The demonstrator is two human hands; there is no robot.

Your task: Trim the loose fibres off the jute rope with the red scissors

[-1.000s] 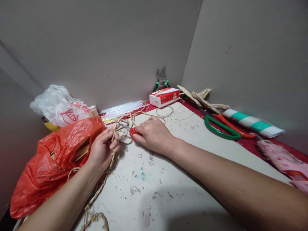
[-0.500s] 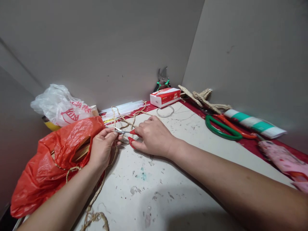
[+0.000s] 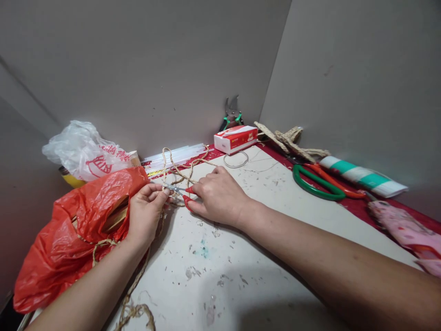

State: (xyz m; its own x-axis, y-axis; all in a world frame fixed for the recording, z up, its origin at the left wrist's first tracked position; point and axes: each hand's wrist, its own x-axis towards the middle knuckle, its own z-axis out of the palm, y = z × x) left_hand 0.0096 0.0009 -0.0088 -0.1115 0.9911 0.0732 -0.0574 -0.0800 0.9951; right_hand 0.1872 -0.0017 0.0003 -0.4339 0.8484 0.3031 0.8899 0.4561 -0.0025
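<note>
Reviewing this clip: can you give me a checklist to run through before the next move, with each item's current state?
1. Red-handled scissors held in the right hand: ok, and they stand partly open.
2. Rope held in the left hand: ok, pinched at the fingertips.
3. Left fingers clear of the blades: not ok, I'd judge; they are right beside them.
4. Rope fully between the blades: cannot tell, the spot is partly hidden.
5. Tissue pack clear of the scissors: ok, it sits well apart.
6. Red bag clear of the left hand: cannot tell, they overlap in this view.
</note>
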